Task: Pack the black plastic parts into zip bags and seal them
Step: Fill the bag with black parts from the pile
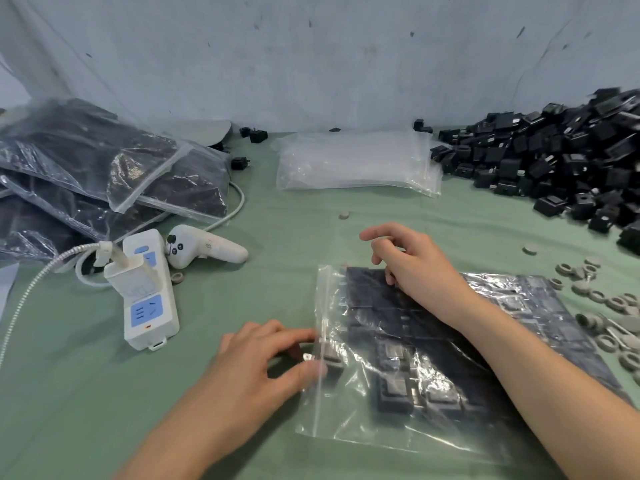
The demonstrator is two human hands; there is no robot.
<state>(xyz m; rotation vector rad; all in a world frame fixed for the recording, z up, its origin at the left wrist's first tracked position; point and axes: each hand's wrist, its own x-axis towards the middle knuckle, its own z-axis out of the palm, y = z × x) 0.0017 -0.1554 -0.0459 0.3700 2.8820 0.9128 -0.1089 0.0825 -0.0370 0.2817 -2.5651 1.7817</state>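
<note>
Green cloth on the surface (86, 393), pale sheet (311, 64) hung behind it, nothing fancy. What matters right now: the bag (346, 420) lies flat right in front of me with its zip strip (320, 306) on the left edge, running away from me, so the mouth faces my left hand (256, 368). That makes the left the nearer one to the opening by far. My right hand (415, 268) sits on top of the bag toward its far edge, over the parts laid in rows inside.

Left fingers (304, 336) are closed to a narrow pinch, thumb and forefinger on one black part (332, 356) right at the mouth, roughly across the strip as far as I can tell (bit blurry there). Its prongs (307, 357) seem to point back toward my palm. Right fingers (377, 233) are loosely bent, gripping nothing, just the little-finger side touching the plastic, pinning it down I reckon. So the push goes left to right, across the strip.

Loose pile (554, 161) is well off to the far right, filled bags (104, 168) far left, empty bags (353, 161) at the back.
</note>
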